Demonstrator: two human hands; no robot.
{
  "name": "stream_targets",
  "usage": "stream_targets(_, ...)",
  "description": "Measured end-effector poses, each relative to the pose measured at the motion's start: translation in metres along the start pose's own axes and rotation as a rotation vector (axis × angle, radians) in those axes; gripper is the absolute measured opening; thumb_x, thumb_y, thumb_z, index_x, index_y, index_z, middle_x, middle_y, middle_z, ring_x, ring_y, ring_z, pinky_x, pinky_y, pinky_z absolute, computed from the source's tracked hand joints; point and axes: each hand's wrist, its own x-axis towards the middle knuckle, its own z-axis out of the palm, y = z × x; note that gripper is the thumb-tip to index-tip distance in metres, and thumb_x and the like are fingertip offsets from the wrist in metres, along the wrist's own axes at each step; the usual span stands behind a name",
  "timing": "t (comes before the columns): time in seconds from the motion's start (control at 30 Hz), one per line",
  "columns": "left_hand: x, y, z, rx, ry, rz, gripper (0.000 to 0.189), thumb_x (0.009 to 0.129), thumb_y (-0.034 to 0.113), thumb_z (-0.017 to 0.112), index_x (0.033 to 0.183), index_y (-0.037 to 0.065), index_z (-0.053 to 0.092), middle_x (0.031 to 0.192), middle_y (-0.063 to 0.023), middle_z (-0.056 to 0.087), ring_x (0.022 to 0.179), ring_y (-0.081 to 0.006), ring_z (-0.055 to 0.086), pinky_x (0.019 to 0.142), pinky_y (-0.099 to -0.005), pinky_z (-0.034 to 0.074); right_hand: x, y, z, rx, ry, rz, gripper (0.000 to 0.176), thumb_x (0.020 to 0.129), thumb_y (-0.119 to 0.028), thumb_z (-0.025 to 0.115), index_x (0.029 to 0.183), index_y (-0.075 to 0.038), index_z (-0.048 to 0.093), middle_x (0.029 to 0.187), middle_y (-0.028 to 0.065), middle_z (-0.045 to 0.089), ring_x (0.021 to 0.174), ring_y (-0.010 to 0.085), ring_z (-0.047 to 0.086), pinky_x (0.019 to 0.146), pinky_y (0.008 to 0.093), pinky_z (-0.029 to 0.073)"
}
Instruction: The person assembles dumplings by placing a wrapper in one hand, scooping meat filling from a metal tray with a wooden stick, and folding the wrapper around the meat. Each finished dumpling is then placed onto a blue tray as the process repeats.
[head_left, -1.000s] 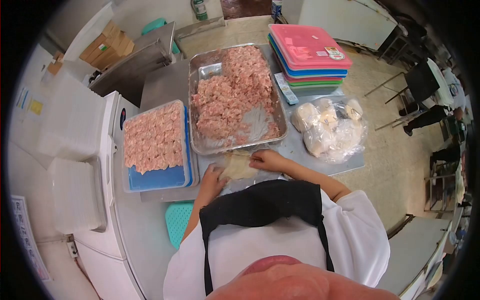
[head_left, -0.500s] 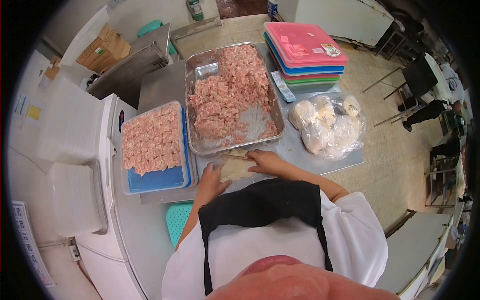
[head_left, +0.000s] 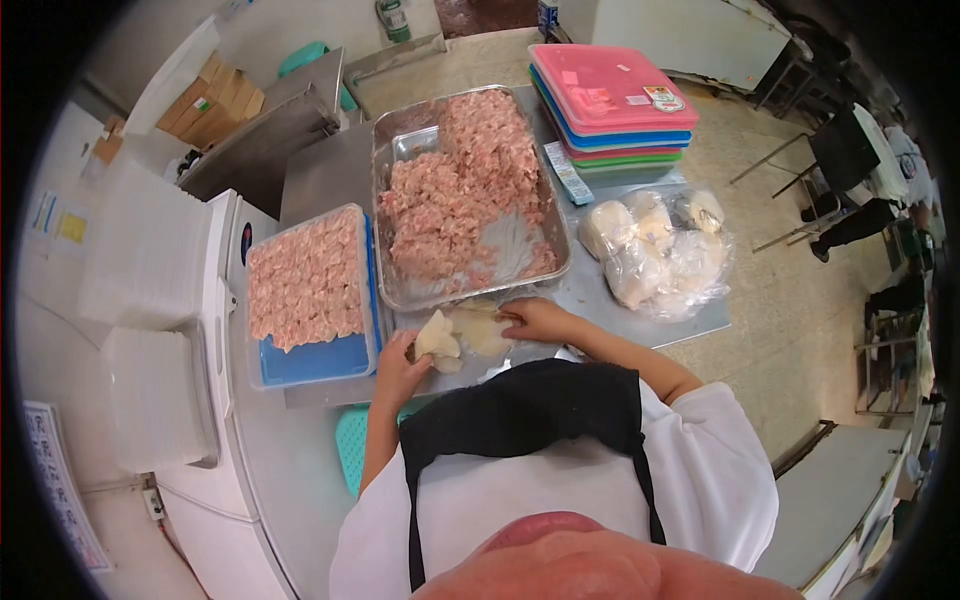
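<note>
My left hand is closed on a few thin, pale dough wrappers, lifted with their edges folded up. My right hand has its fingertips on the edge of another flat dough wrapper, which lies on the metal table. Just beyond both hands stands a deep metal pan holding a big mound of ground meat. To the left, rows of filled meat dumplings sit in a clear-rimmed tray with a blue base.
Plastic bags of round white dough pieces lie to the right. Behind them rise stacked containers with coloured lids, beside a narrow light-blue packet. A white freezer and stacked white trays are at left.
My left hand has moved left, pulling some wrappers away from the others. The right hand has stayed near the pan's front edge, shifting only slightly.
</note>
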Motion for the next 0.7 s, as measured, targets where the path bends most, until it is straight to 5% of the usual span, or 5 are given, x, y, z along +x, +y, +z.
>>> stream_targets(0.13, 0.006, 0.024, 0.015, -0.038, 0.066, 0.149, 0.046, 0.072, 0.013, 0.068, 0.115, 0.003, 0.059, 0.110, -0.0188, 0.056, 0.102, -0.0363, 0.055, 0.089, -0.0402, 0.045, 0.004, 0.014, 0.002, 0.135, 0.006, -0.012, 0.040, 0.081, -0.034, 0.066, 0.109, -0.006, 0.066, 0.097, 0.0135, 0.069, 0.088, 0.0282, 0.065, 0.078, 0.0371, 0.050)
stream_targets(0.23, 0.016, 0.004, 0.046, 0.218, -0.014, 0.343, 0.054, 0.074, 0.016, 0.071, 0.123, 0.002, 0.054, 0.118, -0.0218, 0.053, 0.110, -0.0389, 0.052, 0.094, -0.0417, 0.042, 0.006, 0.014, -0.001, 0.127, -0.030, 0.043, 0.037, 0.083, -0.035, 0.065, 0.107, -0.006, 0.067, 0.092, 0.0148, 0.069, 0.085, 0.0276, 0.066, 0.077, 0.0366, 0.050)
stream_targets(0.7, 0.032, 0.026, 0.044, -0.146, 0.112, 0.190, 0.023, 0.085, 0.016, 0.063, 0.103, 0.002, 0.063, 0.106, -0.0184, 0.059, 0.099, -0.0369, 0.057, 0.081, -0.0398, 0.047, 0.002, 0.015, 0.005, 0.101, 0.076, 0.014, 0.033, 0.082, -0.030, 0.062, 0.105, -0.007, 0.068, 0.089, 0.0149, 0.068, 0.081, 0.0297, 0.065, 0.075, 0.0376, 0.051)
